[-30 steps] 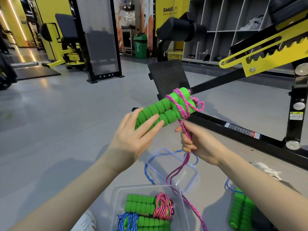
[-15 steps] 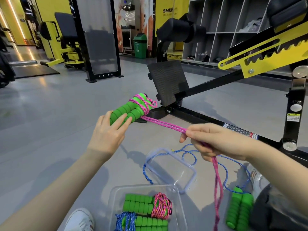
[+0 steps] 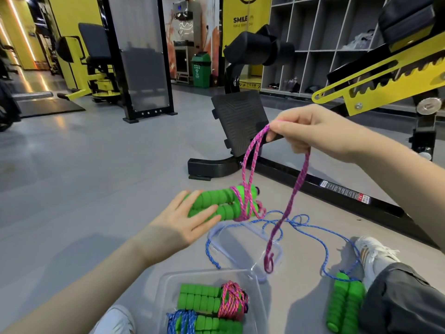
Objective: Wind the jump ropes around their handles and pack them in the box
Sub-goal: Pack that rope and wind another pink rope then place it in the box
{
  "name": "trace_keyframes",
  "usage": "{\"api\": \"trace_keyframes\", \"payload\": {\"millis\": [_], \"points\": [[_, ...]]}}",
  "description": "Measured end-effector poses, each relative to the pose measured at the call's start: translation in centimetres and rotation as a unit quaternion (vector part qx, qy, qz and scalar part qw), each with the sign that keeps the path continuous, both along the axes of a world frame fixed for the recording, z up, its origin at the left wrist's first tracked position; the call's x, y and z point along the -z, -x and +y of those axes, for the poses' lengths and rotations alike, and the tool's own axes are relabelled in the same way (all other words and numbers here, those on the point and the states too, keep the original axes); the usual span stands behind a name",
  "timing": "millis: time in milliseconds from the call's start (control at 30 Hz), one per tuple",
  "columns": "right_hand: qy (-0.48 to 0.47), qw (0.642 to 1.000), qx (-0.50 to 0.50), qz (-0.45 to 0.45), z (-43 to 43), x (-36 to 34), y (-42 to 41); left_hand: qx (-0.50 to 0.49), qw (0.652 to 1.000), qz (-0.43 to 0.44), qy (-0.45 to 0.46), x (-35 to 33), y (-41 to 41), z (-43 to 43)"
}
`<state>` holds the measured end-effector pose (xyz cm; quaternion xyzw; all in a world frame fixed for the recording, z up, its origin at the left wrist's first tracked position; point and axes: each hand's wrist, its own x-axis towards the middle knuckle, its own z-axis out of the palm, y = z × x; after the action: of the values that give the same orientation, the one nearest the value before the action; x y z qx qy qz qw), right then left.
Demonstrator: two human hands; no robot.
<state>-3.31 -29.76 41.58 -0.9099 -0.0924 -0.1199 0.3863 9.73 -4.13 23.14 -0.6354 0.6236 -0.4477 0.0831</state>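
My left hand [image 3: 185,222] holds a pair of green foam handles [image 3: 216,203] side by side, with a few turns of pink rope round their far end. My right hand [image 3: 310,131] is raised and pinches the pink rope [image 3: 298,182], whose loose part hangs in a long loop down to the lid. A clear plastic box [image 3: 168,283] at the bottom holds two wound ropes, one pink [image 3: 232,301] and one blue [image 3: 183,321]. Another green-handled rope [image 3: 344,304] lies at right, its blue cord [image 3: 313,227] loose on the floor.
The clear box lid [image 3: 245,247] lies on the grey floor beyond the box. A black and yellow gym machine [image 3: 337,102] stands close behind and to the right. My white shoes [image 3: 370,251] and a dark trouser leg [image 3: 404,300] are at lower right.
My right hand has risen from the middle up to the right, lifting the pink rope. My left hand with the handles has moved down and to the right.
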Motion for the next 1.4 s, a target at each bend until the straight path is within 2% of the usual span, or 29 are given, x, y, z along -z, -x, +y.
{"api": "trace_keyframes", "payload": {"millis": [133,233,367,500,633,700,967,1133,1400], "points": [[0.011,0.999,0.049,-0.018,-1.0,0.5,-2.4,0.037,0.999,-0.006,-0.008,-0.7,1.9,-0.4],[-0.015,0.996,0.086,-0.025,-2.0,2.1,-3.7,0.073,0.997,0.023,0.013,-1.9,3.7,-1.0],[-0.145,0.987,0.062,0.029,-3.6,6.0,-4.7,0.096,0.993,0.026,0.057,-3.8,5.8,-1.5],[-0.194,0.968,0.117,0.105,-5.0,11.4,-4.2,0.087,0.988,0.037,0.123,-4.8,5.6,-1.9],[-0.331,0.932,0.069,0.13,-3.2,14.9,-3.3,0.059,0.983,0.016,0.171,-4.8,3.2,-1.6],[-0.337,0.931,0.063,0.127,-1.9,15.6,-2.9,0.038,0.985,0.007,0.171,-4.4,2.1,-1.5],[-0.237,0.956,0.05,0.166,0.9,15.2,-1.1,-0.015,0.992,0.008,0.123,-1.9,-0.1,-1.3],[-0.127,0.973,0.024,0.19,1.7,13.6,0.0,-0.023,0.993,0.034,0.115,-1.1,0.0,-1.5],[0.011,0.951,-0.042,0.307,1.1,8.9,2.0,-0.01,0.996,0.039,0.083,-0.9,0.4,-1.8]]}}
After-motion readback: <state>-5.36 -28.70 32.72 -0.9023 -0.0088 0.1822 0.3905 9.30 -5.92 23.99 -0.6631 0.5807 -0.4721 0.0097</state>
